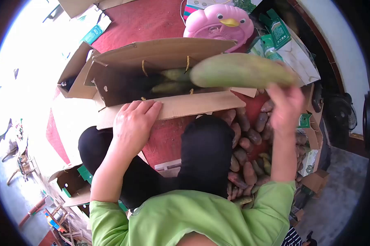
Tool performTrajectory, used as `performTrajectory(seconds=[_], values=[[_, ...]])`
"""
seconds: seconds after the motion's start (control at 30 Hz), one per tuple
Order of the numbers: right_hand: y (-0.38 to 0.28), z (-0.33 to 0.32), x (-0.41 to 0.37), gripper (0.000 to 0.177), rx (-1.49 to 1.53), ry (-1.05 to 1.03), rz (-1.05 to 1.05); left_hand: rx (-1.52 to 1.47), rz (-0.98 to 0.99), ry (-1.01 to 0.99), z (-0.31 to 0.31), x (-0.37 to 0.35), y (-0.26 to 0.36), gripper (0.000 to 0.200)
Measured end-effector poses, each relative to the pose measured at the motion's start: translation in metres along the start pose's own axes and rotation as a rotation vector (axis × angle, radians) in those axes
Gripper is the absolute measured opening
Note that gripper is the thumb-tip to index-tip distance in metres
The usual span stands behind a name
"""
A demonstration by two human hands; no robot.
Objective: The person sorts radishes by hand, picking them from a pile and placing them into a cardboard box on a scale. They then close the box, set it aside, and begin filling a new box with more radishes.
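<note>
A long green melon (242, 70), blurred by motion, is in my right hand (288, 104), whose fingers grip its right end. The melon hangs over the right end of an open cardboard box (123, 51). My left hand (136, 117) holds the near flap (193, 105) of the box, its fingers curled over the upper edge. Two similar greenish melons (168, 87) lie inside the box, partly in shadow. Yellow rope handles (188, 63) show along the box walls. Both of my knees (207, 143) are close under the near flap.
Many reddish sweet potatoes (249, 172) cover the red floor at my right. Behind the box sits a pink duck-faced basin (217, 24). Green-and-white cartons (279, 35) lie at the upper right, beside a dark fan (340, 110). Another open carton (76, 184) is at lower left.
</note>
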State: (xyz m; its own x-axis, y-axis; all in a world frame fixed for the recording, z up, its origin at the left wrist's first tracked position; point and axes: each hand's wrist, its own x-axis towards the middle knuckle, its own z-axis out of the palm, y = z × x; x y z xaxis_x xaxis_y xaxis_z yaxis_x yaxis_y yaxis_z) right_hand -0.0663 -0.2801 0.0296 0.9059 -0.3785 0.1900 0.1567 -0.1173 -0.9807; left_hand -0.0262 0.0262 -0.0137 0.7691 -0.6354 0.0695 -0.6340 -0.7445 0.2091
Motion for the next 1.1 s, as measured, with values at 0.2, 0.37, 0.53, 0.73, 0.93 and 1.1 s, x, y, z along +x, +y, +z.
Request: performTrajectory(seconds=[0.2,0.37,0.53,0.73,0.93,1.1], values=[[0.044,0.103,0.034,0.038,-0.133,-0.250,-0.003,-0.005,0.014,-0.010,0.002,0.001,-0.003,0.036],[0.043,0.118,0.041,0.042,-0.481,-0.479,-0.004,-0.013,-0.001,0.037,0.001,0.004,-0.005,0.034],[0.024,0.052,0.024,0.023,-0.185,-0.260,-0.127,-0.039,-0.012,0.004,0.002,0.009,-0.008,0.035],[0.055,-0.069,-0.043,0.023,-0.201,0.117,0.169,-0.036,-0.035,0.021,0.002,0.008,0.004,0.036],[0.166,-0.124,-0.169,0.023,-0.421,0.279,0.529,-0.039,-0.015,0.028,0.007,0.009,0.001,0.033],[0.237,-0.109,-0.274,0.022,-0.612,0.117,0.631,-0.065,-0.001,0.024,0.012,0.010,-0.003,0.031]])
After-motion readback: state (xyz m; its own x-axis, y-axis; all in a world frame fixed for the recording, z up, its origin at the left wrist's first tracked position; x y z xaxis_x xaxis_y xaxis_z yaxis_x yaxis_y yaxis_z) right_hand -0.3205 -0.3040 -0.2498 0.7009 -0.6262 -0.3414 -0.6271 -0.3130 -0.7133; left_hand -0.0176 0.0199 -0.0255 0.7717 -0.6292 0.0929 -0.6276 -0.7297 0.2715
